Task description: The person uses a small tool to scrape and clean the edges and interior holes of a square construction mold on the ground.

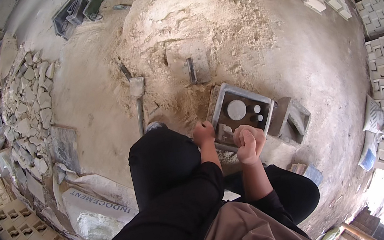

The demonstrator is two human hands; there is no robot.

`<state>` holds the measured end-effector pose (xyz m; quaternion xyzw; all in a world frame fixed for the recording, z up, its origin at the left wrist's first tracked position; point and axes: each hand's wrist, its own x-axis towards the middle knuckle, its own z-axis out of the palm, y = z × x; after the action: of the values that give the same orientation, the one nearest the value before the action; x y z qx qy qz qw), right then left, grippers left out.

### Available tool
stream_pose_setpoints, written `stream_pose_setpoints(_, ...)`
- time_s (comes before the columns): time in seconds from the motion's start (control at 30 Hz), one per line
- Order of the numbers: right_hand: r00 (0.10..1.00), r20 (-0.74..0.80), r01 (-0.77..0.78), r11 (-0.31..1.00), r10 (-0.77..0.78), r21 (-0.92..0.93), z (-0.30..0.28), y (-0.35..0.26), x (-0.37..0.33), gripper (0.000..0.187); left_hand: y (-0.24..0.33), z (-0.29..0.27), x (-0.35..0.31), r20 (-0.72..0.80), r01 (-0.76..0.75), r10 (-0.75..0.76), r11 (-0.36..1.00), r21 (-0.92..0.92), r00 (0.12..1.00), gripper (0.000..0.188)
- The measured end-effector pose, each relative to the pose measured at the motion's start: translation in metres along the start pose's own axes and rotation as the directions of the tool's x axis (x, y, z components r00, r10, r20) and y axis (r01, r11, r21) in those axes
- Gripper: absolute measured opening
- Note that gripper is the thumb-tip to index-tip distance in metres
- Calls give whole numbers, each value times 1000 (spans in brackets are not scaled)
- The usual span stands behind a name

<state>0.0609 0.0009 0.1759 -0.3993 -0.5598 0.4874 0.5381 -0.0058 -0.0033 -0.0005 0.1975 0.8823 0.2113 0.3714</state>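
A grey rectangular mould frame (245, 89) lies on the ground between my knees. Inside it are a large pale round disc (237, 109), two small pale discs (257, 109) and a pale lump (225, 130) in the near left corner. My left hand (203, 133) is closed beside the frame's left side; whatever its fingers hold is hidden. Over the near right part of the frame, my right hand (249, 143) is balled into a fist. I cannot make out what is in it.
Beyond the frame rises a pale powder heap (185, 9), with a handled flat plate (200, 59) at its foot. A long-handled tool (137, 87) lies left of it. Right of the frame sits another open mould (294, 122). Broken rubble (29, 112) and a white sack (98, 203) are left.
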Motion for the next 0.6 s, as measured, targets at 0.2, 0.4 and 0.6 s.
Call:
stream_pose_setpoints(0.2, 1000, -13, -4, 996, 3, -88, -3, 24, 10, 33, -3, 4, 3, -19, -26, 24, 997, -66, 1000, 27)
stream_pose_setpoints(0.4, 978, -179, -55, 960, 108, 276, -9, 35, -7, 30, 3, 3, 2, 29, 55, -53, 996, -65, 998, 30)
stream_pose_setpoints(0.6, 960, -226, -88, 945, 165, 313, -7, 16, -5, 31, -7, 4, 5, 19, 97, -96, 994, -51, 995, 33)
